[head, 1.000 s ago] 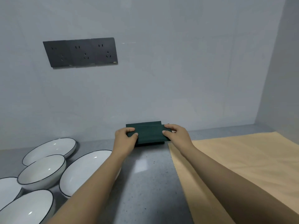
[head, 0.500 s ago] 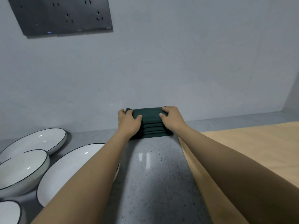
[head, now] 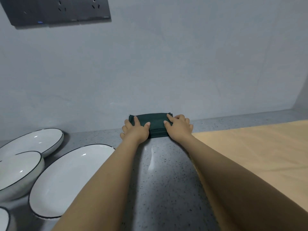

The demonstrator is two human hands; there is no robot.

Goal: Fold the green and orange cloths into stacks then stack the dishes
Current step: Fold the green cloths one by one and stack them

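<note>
bowl (head: 3,219) cut off at frame edge

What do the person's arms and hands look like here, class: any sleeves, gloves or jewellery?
Both forearms are bare up to the frame edge, with no sleeves showing. The left hand and right hand wear no gloves, and no rings, watch or bracelets show.

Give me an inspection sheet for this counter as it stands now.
Surface: grey speckled stone counter, glossy.
Job's things: folded dark green cloth stack against the wall; flat orange cloth unfolded at right; white black-rimmed dishes spread unstacked at left.
Clutter: nothing seen.
Hands: left hand and right hand rest on the green stack's ends, fingers extended.
Cables: nothing seen.
Surroundings: pale grey wall; dark socket panel upper left.
</note>
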